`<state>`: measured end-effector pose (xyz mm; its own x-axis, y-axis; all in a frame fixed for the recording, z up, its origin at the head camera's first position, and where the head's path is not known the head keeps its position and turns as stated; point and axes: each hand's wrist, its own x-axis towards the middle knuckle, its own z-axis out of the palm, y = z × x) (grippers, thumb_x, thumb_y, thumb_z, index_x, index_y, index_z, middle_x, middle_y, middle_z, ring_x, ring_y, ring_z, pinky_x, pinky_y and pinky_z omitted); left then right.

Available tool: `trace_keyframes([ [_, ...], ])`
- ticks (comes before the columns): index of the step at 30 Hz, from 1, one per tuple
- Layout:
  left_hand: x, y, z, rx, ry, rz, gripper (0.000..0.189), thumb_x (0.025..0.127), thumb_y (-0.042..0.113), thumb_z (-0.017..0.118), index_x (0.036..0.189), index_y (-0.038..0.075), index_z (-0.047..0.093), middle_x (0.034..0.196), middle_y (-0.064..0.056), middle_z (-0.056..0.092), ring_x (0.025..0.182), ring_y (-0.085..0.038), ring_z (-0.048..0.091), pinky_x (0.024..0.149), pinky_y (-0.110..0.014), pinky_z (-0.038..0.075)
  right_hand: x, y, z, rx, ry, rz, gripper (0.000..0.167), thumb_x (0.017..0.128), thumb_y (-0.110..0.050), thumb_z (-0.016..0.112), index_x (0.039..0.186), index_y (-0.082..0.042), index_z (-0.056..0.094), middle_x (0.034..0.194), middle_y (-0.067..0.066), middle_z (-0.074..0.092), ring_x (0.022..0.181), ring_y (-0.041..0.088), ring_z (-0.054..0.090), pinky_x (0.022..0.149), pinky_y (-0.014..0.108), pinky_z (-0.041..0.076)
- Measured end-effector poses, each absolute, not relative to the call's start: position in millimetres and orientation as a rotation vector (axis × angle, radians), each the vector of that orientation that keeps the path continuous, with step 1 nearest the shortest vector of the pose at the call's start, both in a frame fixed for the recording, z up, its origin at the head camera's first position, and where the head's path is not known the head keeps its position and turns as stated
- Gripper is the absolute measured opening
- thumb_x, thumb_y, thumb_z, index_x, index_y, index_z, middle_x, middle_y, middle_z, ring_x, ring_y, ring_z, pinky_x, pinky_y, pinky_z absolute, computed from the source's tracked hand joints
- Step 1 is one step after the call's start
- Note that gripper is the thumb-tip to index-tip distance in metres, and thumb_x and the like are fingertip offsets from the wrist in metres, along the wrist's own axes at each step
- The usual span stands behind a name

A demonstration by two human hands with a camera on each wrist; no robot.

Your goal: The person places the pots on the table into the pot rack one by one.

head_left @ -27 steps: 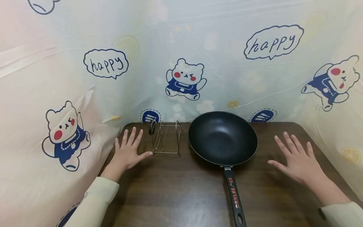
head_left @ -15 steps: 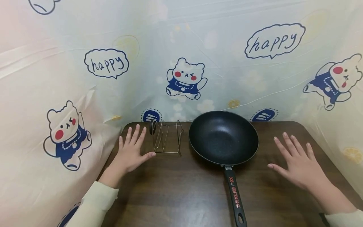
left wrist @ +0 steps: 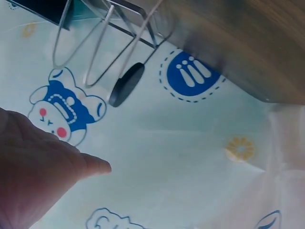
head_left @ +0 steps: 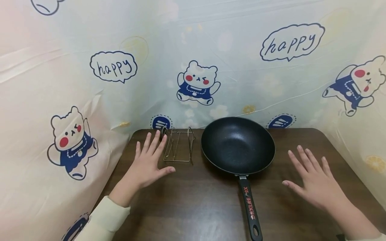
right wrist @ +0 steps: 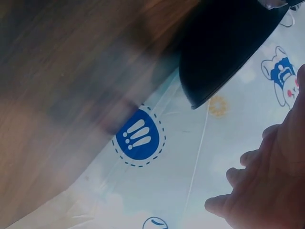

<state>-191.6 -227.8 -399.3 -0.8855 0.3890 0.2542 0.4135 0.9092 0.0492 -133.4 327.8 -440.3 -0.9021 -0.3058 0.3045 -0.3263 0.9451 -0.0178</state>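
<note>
Silver wire rack (head_left: 176, 146), far side of the brown wooden tabletop (head_left: 187, 207), left hand (head_left: 147, 170) nearby; round black wok (head_left: 238, 145), right of rack, right hand (head_left: 317, 185) farther right. Both hands' fingers: spread, empty. Step, seemingly: pre-contact; gripping calls for closer, curling fingers.

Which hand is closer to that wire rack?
The left hand, spread out near the wire rack; the black pan lies between that rack and the right hand.
</note>
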Motion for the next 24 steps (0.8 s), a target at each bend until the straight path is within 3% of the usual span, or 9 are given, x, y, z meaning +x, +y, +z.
trace_keyframes([
  [12, -180, -203, -401, -0.734, -2.794, -0.122, 0.110, 0.081, 0.077, 0.057, 0.160, 0.023, 0.002, 0.165, -0.001, -0.013, 0.150, -0.029, -0.014, 0.114, -0.064, -0.003, -118, 315, -442, 0.516, -2.788, 0.112, 0.102, 0.085, -0.063, 0.065, 0.160, -0.024, 0.008, 0.166, 0.005, -0.005, 0.151, 0.023, -0.010, 0.115, 0.052, -0.016],
  [24, -169, -181, -419, -0.932, -2.812, -0.226, 0.104, 0.088, 0.071, 0.054, 0.160, 0.017, 0.001, 0.165, -0.002, -0.012, 0.151, -0.027, -0.009, 0.117, -0.059, 0.009, -108, 306, -449, 0.570, -2.790, 0.225, 0.097, 0.087, -0.054, 0.070, 0.160, -0.024, 0.014, 0.166, 0.004, 0.001, 0.151, 0.022, -0.004, 0.117, 0.044, -0.014],
])
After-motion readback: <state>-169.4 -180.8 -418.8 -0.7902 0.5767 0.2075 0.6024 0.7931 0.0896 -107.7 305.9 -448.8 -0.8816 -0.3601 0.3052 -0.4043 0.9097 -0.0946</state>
